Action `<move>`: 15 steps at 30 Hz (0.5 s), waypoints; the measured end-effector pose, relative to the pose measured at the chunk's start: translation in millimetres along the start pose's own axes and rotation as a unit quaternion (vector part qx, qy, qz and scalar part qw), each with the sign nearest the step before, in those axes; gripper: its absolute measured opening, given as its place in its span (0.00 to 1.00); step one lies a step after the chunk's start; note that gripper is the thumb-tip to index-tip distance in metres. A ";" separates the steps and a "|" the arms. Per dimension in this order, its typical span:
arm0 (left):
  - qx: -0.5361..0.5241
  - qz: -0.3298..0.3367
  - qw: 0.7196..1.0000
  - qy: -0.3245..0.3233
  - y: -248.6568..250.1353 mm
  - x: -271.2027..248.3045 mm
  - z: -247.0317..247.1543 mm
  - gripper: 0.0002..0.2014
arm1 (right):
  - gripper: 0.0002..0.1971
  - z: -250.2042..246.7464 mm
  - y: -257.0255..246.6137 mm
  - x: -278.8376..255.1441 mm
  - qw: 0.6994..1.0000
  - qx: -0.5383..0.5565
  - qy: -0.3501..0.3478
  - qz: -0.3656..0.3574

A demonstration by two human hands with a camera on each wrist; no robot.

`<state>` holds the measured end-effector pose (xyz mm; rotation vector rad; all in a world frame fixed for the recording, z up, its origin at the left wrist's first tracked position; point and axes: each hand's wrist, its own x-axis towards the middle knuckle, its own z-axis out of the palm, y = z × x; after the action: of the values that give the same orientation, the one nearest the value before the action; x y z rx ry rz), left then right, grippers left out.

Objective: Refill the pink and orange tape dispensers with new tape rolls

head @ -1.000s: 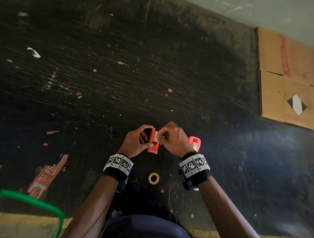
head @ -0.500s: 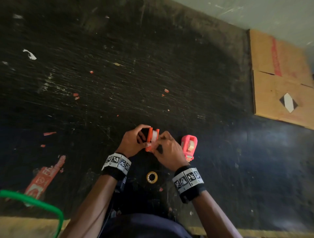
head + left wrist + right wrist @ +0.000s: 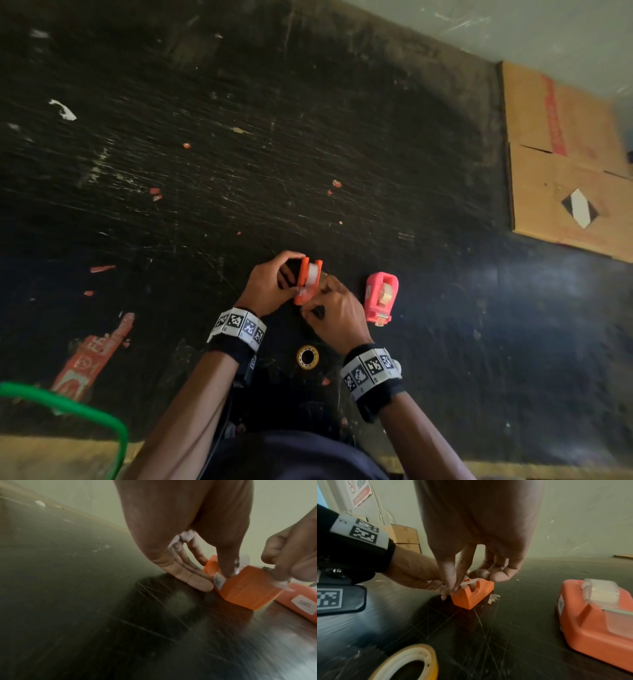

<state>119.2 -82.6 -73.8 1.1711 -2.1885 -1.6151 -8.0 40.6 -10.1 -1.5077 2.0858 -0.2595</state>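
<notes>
Orange dispenser (image 3: 307, 281) is braced by left hand (image 3: 270, 286), fingers curled round it. Tape end (image 3: 467, 583) is pinched by right hand (image 3: 337, 313); it should be drawn taut, straight onto the near cutter.

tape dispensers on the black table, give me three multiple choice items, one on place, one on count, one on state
1. Where is the pink tape dispenser?
A. right of the orange tape dispenser
B. on the cardboard
C. in the left hand

2. How many dispensers show?
A. one
B. two
C. four

3. What is the right hand doing?
A. resting flat
B. pinching the tape end
C. lifting the loose tape roll

Key: 1 A, it stands alone to the right. 2 B, one orange, one pink. 3 B, thumb and finger meet at the orange dispenser's front.
</notes>
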 end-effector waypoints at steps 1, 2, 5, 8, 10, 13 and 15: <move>0.003 -0.002 1.000 0.000 1.4 -0.2 -0.2 0.36 | 0.06 1.3 -0.7 -1.0 1.000 -0.005 0.003 0.001; 0.002 -0.003 1.000 -0.001 2.5 -0.5 -0.2 0.36 | 0.07 3.0 -0.9 -2.3 1.000 -0.011 0.002 0.000; 0.002 -0.010 1.000 -0.002 6.2 -1.9 -1.5 0.36 | 0.10 6.2 -2.7 -6.0 1.000 -0.026 0.002 0.003; 0.001 -0.017 1.000 -0.006 8.2 -3.6 -2.3 0.36 | 0.11 4.5 -3.6 -8.6 1.000 -0.025 -0.003 -0.001; 0.003 -0.030 1.000 -0.005 11.8 -4.1 -3.2 0.36 | 0.11 0.4 -2.6 -9.9 1.000 -0.023 -0.006 -0.003; 0.002 -0.049 0.999 -0.020 19.9 -5.3 -6.6 0.37 | 0.07 -11.7 2.7 -11.2 1.000 -0.001 0.016 0.016; -0.001 -0.067 0.997 -0.031 22.9 -5.9 -9.6 0.39 | 0.05 -19.9 11.6 -12.2 0.996 0.018 0.074 0.049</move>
<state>117.5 -83.3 -48.4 1.3092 -2.1878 -1.7262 -25.4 52.8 5.0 -1.3982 2.2517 -0.3805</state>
